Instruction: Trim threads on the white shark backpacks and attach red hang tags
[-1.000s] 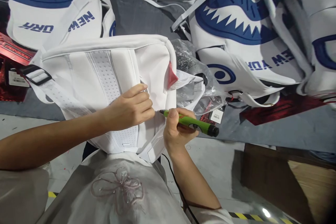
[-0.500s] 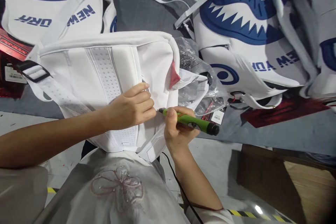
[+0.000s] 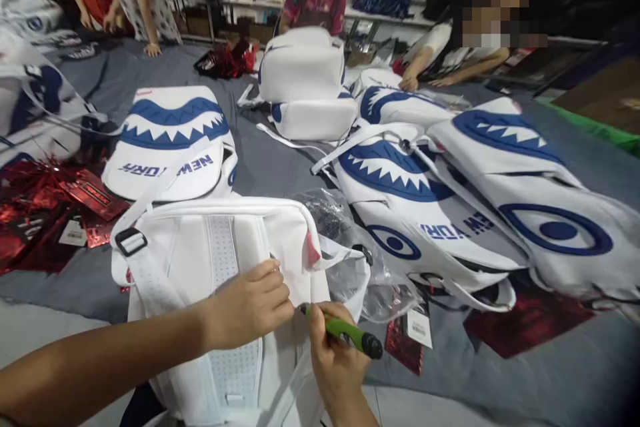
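A white backpack (image 3: 173, 253) is held upright in front of me, its padded, dotted back panel and straps facing me. Across the panel, my left hand (image 3: 250, 303) is closed, its curled fingers gripping the fabric beside the pad; exactly what they pinch is hidden. My right hand (image 3: 337, 350) is wrapped round a green pen-shaped tool (image 3: 345, 332) with black ends. The tool's narrow black tip meets the backpack just beside my left fingertips. A small red tab (image 3: 313, 248) shows on the backpack's right edge.
A shark-face backpack (image 3: 167, 140) lies behind on the grey-covered table (image 3: 280, 170), with several more at right. Clear plastic wrap (image 3: 385, 287) lies beside my right hand. Red foil packets (image 3: 95, 197) are at left. Several people stand around the table's far side.
My view has tilted up, bringing the far table and other people into sight. Both hands keep their hold, with the green tool's tip still by my left fingers.
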Tool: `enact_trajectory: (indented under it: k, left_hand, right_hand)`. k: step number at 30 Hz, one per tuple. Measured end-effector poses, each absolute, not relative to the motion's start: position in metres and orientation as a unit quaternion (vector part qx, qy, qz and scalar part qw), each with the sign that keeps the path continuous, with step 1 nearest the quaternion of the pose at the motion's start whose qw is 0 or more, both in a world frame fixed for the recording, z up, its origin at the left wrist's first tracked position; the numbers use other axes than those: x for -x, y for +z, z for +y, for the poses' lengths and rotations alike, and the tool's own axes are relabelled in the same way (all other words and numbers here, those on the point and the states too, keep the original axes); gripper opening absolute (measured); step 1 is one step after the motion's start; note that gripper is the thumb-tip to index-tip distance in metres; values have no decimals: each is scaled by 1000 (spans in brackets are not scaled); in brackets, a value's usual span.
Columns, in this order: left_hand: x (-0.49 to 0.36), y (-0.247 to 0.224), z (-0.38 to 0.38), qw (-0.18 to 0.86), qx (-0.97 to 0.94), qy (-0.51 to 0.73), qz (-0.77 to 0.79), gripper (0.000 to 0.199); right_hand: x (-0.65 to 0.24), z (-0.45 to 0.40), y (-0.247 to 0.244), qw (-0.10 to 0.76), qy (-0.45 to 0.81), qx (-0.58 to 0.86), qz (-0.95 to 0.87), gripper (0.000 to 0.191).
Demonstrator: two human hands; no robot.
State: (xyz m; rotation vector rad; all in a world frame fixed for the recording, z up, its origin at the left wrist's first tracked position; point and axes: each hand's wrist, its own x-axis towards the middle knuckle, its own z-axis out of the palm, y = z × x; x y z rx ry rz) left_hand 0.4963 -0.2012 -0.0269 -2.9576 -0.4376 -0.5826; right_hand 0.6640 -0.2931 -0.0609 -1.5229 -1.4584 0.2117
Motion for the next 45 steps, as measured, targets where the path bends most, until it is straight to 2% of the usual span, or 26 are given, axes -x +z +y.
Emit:
enact_trajectory:
  k: [4,10,16,26,33,40,43,45]
  left_hand:
    - [-496,-25,-201,64,972,-169,-148,14]
    - [-494,-22,-199,51,969,-202,-135,15]
    - [-492,-26,-196,57,969,-207,-118,13]
    - [-492,-26,-195,67,971,-198,-114,12]
    - [-494,-20,-192,67,975,-182,-111,19]
    - [-501,17,-153,29,997,-37,-64,23]
    - [-501,36,-153,63,992,15,-107,26]
    - [-495,53,-169,92,987,17,-132,23]
  right_hand:
    - [-664,-289,-60,513,98,610,-596,9]
    - [-662,-293,-60,514,110,636,-565,10]
    - [-656,-300,-57,592,204,639,-446,7]
    - [-658,-298,-60,563,199,631,-495,6]
    - [-660,-296,-59,528,225,650,-498,16]
    - [-666,-291,-56,496,178,665,-529,26]
    - [-663,-297,-58,559,203,630,-499,22]
    - [-655,-305,-52,623,222,585,-470,27]
